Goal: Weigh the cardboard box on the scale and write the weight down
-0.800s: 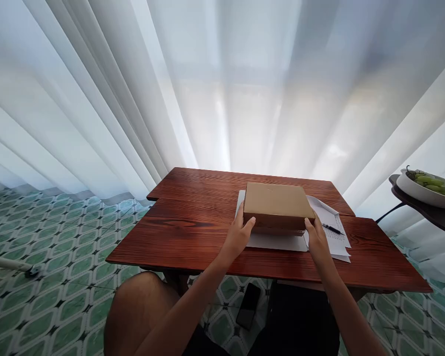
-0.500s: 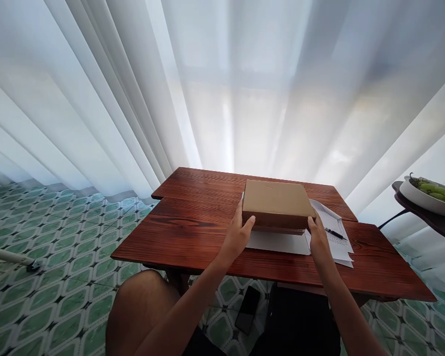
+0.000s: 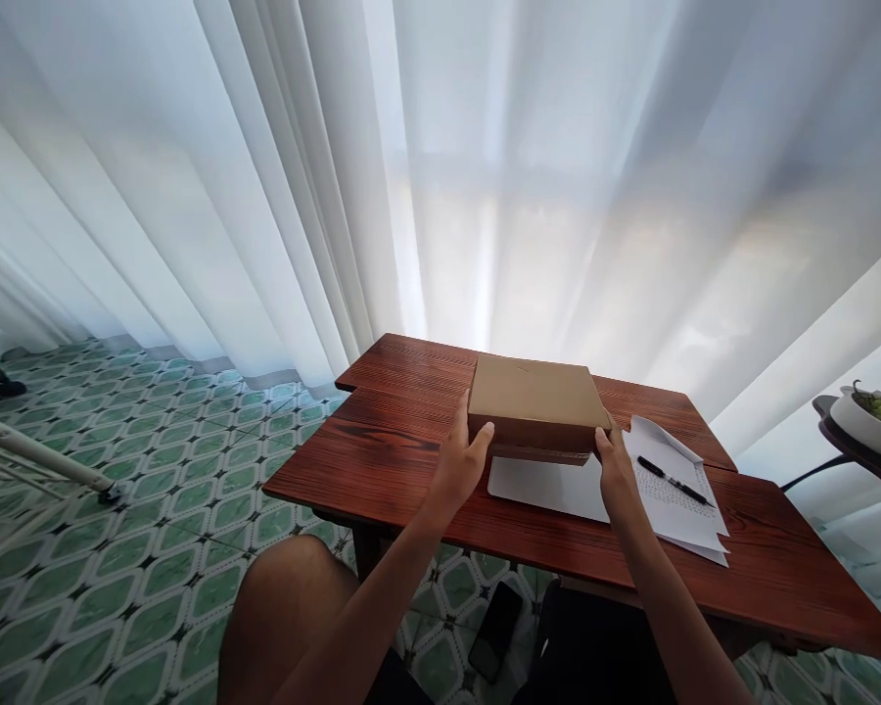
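A brown cardboard box [image 3: 535, 392] is held between my two hands, over the dark red wooden table [image 3: 359, 450]. My left hand [image 3: 461, 452] grips its left side, thumb on the front face. On the right side, my right hand [image 3: 617, 472] clasps the front corner in the same way. Beneath the box lies a flat silver-grey panel [image 3: 543, 486], like a closed laptop, partly hidden by the box and my right hand. Right of it rest written paper sheets [image 3: 672, 490] with a black pen [image 3: 675, 482] across them.
A white bowl of green grapes [image 3: 873, 421] sits on a dark stand [image 3: 833, 426] at the right. A phone [image 3: 495, 630] lies on the green tiled floor [image 3: 176, 509] below the table. White curtains [image 3: 440, 176] hang behind. A pale metal frame [image 3: 44, 455] stands at left.
The view has turned left, so the table appears further right and tilted. Held in both hands, the box has moved left relative to the panel and papers, uncovering more of the pen and sheets.
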`<state>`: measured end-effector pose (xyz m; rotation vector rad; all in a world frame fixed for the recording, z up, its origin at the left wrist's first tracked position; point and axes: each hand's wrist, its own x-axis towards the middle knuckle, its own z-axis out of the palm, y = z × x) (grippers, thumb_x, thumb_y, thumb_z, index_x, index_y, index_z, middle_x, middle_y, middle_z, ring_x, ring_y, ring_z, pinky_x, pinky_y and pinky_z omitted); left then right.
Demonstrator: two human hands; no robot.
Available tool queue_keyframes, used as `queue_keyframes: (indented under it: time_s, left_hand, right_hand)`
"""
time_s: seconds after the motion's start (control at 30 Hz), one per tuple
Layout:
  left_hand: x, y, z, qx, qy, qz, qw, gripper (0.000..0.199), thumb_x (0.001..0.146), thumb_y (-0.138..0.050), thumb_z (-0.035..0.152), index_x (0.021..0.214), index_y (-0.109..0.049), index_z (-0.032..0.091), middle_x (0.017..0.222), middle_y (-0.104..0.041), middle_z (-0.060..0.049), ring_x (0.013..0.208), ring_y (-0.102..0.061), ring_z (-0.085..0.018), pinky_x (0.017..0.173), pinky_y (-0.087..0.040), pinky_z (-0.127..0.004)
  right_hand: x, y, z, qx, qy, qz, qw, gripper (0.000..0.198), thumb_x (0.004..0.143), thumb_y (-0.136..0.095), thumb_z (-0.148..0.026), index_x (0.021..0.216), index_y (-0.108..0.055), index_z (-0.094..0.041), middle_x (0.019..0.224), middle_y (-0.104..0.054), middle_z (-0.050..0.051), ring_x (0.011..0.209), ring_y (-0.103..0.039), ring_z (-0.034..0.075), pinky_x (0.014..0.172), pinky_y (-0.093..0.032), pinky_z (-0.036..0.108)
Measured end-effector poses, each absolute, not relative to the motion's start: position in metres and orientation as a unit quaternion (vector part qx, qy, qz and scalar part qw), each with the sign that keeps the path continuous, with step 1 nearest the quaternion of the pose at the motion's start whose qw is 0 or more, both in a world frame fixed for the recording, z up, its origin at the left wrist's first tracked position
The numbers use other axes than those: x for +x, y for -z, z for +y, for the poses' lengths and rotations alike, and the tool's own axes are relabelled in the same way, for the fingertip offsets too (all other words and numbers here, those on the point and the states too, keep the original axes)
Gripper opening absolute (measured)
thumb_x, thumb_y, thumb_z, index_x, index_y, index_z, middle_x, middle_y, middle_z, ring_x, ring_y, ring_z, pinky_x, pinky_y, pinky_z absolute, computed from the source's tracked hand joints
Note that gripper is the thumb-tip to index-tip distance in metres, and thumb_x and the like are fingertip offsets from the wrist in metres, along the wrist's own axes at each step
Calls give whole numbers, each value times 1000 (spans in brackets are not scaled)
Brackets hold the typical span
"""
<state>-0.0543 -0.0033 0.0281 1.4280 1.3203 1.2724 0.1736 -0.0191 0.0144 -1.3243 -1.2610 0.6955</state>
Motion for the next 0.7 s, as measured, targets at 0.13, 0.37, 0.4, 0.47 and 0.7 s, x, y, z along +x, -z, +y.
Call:
queue_keyframes:
  time_s: [0.13,0.37,0.4,0.47,0.7]
  left_hand:
    - [-69,-30,-6,552,-512,534,384,66,96,-45,41,157,-30,18,162,-32,-10,149,-30,-25,124,-25,-41]
    - [-94,-31,-7,524,-534,548,375,66,97,-45,42,157,-29,21,162,-33,-9,149,-32,-25,122,-30,-40]
    - [-97,-31,-7,520,-537,550,372,67,97,-45,41,158,-28,21,162,-33,-9,148,-33,-25,122,-30,-40]
    - [-104,-32,-7,512,-541,555,370,68,97,-45,42,159,-25,21,162,-32,-9,148,-33,-25,122,-29,-41]
    - [-124,-37,-5,486,-553,581,347,71,97,-45,41,160,-23,17,162,-31,-10,149,-31,-25,123,-26,-43]
  right_hand:
    - [158,-19,-13,-566,-321,-528,546,68,98,-41,-66,157,-35,-34,160,-39,1,150,-33,27,125,-25,47]
    - [131,-19,1,-539,-337,-553,538,68,98,-42,-66,157,-35,-35,161,-38,0,150,-32,28,125,-26,50]
    - [127,-20,2,-538,-339,-554,537,68,98,-42,-67,157,-35,-35,161,-38,0,150,-31,28,125,-25,50]
    - [118,-23,2,-540,-344,-556,530,69,97,-42,-67,158,-34,-35,161,-37,1,151,-30,29,125,-25,52]
    - [91,-28,5,-532,-369,-561,515,71,96,-43,-67,158,-34,-33,161,-38,2,150,-32,29,124,-27,52]
